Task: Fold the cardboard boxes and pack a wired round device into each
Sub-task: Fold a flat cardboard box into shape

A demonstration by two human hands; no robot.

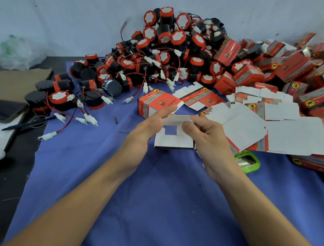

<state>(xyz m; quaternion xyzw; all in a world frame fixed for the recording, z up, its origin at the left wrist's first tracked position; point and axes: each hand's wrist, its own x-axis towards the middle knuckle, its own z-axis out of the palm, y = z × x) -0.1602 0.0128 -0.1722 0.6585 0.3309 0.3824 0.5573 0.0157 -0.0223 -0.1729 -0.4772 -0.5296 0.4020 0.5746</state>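
**Box between both hands, devices beyond it**

On the table [123, 180], the pile of round devices [165, 54] lies beyond the hands, and its loose edge is nearer to the left hand [144, 131]. The half-folded box [174, 141] is between both hands, with its long side running left to right. The right hand [208, 133] pinches the top flap [176, 119]. The left fingers [164, 111] are straight and touch its other end.
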